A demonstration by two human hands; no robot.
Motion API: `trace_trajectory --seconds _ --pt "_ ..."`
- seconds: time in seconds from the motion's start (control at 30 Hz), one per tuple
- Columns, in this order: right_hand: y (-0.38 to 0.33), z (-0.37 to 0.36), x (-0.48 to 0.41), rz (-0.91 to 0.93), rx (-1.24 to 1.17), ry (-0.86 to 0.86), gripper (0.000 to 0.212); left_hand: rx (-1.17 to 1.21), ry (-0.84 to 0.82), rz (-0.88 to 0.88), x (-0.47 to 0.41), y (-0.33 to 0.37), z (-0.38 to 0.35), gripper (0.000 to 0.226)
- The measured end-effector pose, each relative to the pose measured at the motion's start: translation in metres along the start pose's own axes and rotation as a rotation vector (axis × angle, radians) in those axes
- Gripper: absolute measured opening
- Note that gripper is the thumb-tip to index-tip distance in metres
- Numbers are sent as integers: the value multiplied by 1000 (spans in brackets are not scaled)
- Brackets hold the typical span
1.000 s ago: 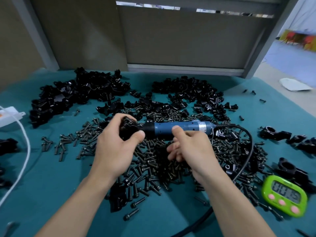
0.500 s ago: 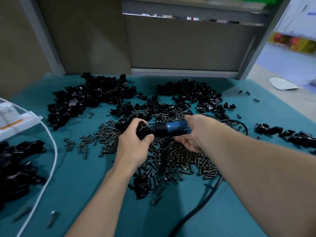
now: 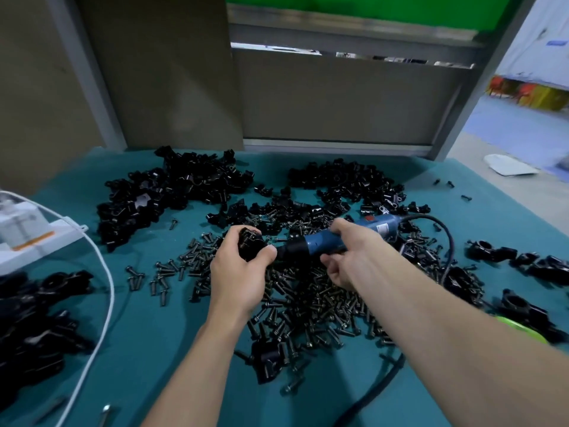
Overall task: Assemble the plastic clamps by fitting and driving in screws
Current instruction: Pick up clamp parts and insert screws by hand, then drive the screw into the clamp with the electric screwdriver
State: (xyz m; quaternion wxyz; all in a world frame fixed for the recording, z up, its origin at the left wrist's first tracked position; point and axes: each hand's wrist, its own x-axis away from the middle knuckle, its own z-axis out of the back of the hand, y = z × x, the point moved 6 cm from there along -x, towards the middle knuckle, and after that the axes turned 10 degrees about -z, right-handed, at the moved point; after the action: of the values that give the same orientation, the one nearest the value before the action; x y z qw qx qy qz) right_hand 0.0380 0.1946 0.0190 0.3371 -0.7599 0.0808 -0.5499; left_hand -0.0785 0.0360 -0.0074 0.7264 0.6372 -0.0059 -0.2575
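Black plastic clamp (image 3: pixel 251 248) sits in the left hand (image 3: pixel 243 272), fingers and thumb curled round it, thumb on the near right side. Left forearm comes up from the bottom edge, with the wrist straight and the hand just above the screw pile (image 3: pixel 308 306). The blue electric screwdriver (image 3: pixel 326 243) lies almost level, its black nose pointing left and meeting the clamp just right of the left thumb. The bit tip is hidden, so seating can't be judged. Right hand (image 3: pixel 354 257) grips the driver mid-body, thumb side on top and the lower fingers curled under. Right forearm runs in from the lower right corner. The driver's black cord (image 3: pixel 448 248) loops off the tail end and back toward the near edge.

Rest of the teal table (image 3: pixel 147 365), going left to right:
- White box (image 3: pixel 27 232) and white cable (image 3: pixel 106 291).
- Clamp heap at the left edge (image 3: pixel 34 318).
- Two clamp heaps at the back (image 3: pixel 172 192) (image 3: pixel 338 183).
- One clamp near the front (image 3: pixel 268 362).
- Separate clamps on the right (image 3: pixel 492 254).
- Green timer (image 3: pixel 523 331), partly hidden by the arm.
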Motion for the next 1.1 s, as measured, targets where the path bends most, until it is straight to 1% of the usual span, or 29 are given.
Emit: trace_trajectory --seconds 0.03,0.07,0.2,0.27,0.33,0.4,0.5,0.53,0.6,0.67,0.73,0.8,0.87,0.97,1.1 --pt "2 6 -1 -12 -22 11 26 48 8 33 0 -1 1 22" --pt "0 11 1 7 -53 3 29 117 8 72 -1 -3 2 21" --pt "-17 38 -5 116 -278 -41 32 489 31 183 1 -2 2 18" --pt "-24 46 -7 160 -377 -85 31 558 38 193 2 0 1 15" --pt "-30 50 -9 185 -482 -150 33 570 30 205 1 1 -1 15" --pt "-39 48 -10 195 -565 -216 37 550 8 217 1 2 -5 20" --pt "-53 37 -9 213 -655 -330 28 495 -33 224 3 1 -11 34" --pt "-57 33 -9 221 -686 -354 26 479 -56 228 4 1 -13 33" --pt "-64 26 -10 240 -748 -413 30 455 -103 252 6 2 -17 22" --pt "-69 19 -10 264 -779 -460 30 398 -130 270 7 1 -19 21" --pt "-72 11 -7 316 -762 -496 25 311 -142 262 7 -1 -20 23" --pt "-74 3 -5 403 -707 -510 20 187 -163 214 6 0 -21 24" --pt "-75 -2 -4 491 -665 -524 20 86 -172 160 5 2 -21 22" --pt "-74 -5 -5 574 -628 -520 22 10 -179 138 5 3 -19 22" --pt "-70 -10 -6 630 -609 -528 25 -13 -188 128 4 5 -19 22"
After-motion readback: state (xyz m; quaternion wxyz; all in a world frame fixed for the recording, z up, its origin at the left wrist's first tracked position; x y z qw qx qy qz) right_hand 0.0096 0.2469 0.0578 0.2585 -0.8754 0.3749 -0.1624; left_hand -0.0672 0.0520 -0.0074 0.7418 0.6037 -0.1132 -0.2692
